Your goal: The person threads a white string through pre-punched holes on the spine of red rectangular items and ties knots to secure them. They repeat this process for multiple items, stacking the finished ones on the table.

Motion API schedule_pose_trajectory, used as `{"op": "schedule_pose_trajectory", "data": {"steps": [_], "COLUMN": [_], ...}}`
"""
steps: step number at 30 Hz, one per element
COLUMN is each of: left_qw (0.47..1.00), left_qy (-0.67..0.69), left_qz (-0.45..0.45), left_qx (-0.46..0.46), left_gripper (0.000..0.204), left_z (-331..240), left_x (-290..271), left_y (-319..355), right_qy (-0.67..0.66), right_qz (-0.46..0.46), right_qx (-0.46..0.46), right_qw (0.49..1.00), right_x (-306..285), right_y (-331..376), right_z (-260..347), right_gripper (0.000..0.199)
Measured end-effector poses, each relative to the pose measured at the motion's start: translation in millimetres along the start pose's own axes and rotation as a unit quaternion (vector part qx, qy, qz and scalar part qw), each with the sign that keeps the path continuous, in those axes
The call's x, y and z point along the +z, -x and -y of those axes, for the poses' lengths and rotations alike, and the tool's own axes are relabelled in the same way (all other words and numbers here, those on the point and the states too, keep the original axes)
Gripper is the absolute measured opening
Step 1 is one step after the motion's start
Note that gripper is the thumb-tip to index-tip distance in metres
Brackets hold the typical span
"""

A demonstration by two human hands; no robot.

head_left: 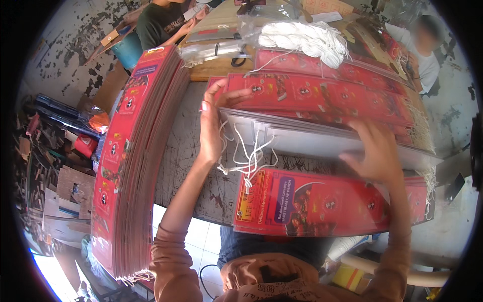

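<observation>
From afar I see the left hand (212, 121) at the left end of a pale-backed card bundle (302, 137), white strings (250, 155) beside it, and the right hand (376, 151) blurred in front.

The upright bundle (312, 143) shows greyish-white faces, with white cords (254, 158) looped at its left end. The front pile (327, 201) is glossy red, patterned with food pictures, a yellow panel at its left end and a purple panel beside it. The left stack (116, 151) repeats that red print along its outer face, its layered edges striped dull pink. The surface (186, 121) is grey, mottled with brownish scratches. A skein (302, 40) of cord is plain white. The near sleeve (173, 256) is brown, the bucket (128, 51) teal, the wall (65, 45) pale with dark, flaking blotches.
</observation>
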State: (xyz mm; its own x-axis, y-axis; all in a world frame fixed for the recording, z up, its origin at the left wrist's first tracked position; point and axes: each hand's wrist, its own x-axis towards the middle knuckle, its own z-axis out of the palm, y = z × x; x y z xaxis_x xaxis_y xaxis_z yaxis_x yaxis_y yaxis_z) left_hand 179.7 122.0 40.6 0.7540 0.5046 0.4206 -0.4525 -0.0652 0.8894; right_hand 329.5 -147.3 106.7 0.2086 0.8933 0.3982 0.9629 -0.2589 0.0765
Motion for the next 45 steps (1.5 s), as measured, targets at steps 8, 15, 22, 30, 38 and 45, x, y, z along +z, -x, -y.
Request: {"op": "schedule_pose_trajectory", "data": {"steps": [8, 15, 22, 30, 38, 45], "left_qw": [0.988, 0.985, 0.982, 0.982, 0.988, 0.986], "left_qy": [0.000, -0.029, -0.065, -0.079, -0.055, -0.025], "left_qz": [0.156, 0.173, 0.173, 0.162, 0.137, 0.159], "left_qx": [-0.018, 0.006, 0.039, 0.049, -0.038, -0.050], "left_gripper": [0.091, 0.102, 0.080, 0.076, 0.069, 0.063], "left_z": [2, 10, 11, 11, 6, 8], "left_x": [10, 18, 26, 30, 30, 34], "left_y": [3, 0, 3, 3, 16, 13], "right_qy": [0.032, 0.024, 0.015, -0.018, -0.139, -0.171], "right_qz": [-0.042, -0.038, -0.039, 0.026, 0.062, -0.235], "right_qx": [-0.019, -0.004, -0.003, 0.027, 0.179, 0.538], "right_qw": [0.998, 0.999, 0.999, 0.999, 0.972, 0.792], "right_x": [10, 12, 16, -3, -72, -61], "right_y": [3, -4, -1, 6, 79, 224], "right_z": [1, 8, 8, 10, -64, -193], "right_gripper": [0.062, 0.057, 0.053, 0.059, 0.056, 0.065]}}
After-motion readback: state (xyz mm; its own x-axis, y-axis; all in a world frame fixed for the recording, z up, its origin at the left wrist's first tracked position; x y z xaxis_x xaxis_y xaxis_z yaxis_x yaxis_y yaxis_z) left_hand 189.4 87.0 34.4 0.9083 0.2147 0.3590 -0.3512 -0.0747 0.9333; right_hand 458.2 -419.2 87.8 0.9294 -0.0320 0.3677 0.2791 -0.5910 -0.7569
